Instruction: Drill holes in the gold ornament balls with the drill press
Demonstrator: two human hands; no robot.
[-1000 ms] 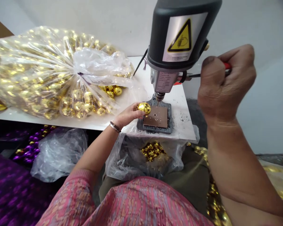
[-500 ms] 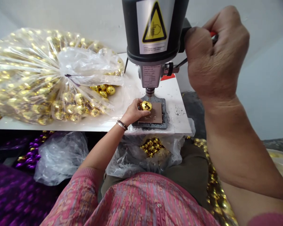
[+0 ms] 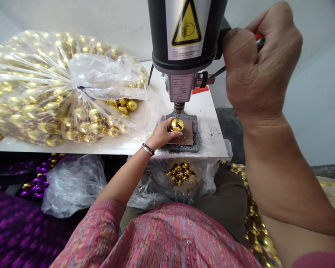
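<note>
Between the thumb and fingers of my left hand (image 3: pixel 162 134) is a shiny gold faceted ball (image 3: pixel 176 125), held over the brown board (image 3: pixel 186 137) on the grey metal base (image 3: pixel 195 128). Directly above the ball stands the bit of a drill press (image 3: pixel 179 87); its tip appears to meet the top of the ball. My right hand (image 3: pixel 264 63) is closed around the press's lever handle (image 3: pixel 260 41), which has a red part showing between the fingers.
A big clear plastic bag (image 3: pixel 44 93) of gold balls covers the left of the white table (image 3: pixel 209 149). Below the front edge hangs an open plastic bag (image 3: pixel 206 175) with gold balls in it. Purple balls (image 3: pixel 39 182) lie lower left. Dark shavings are scattered around the base.
My left hand has shifted the gold ball slightly right, so it now sits under the bit. My right hand stays on the lever. The whole view has shifted a little.
</note>
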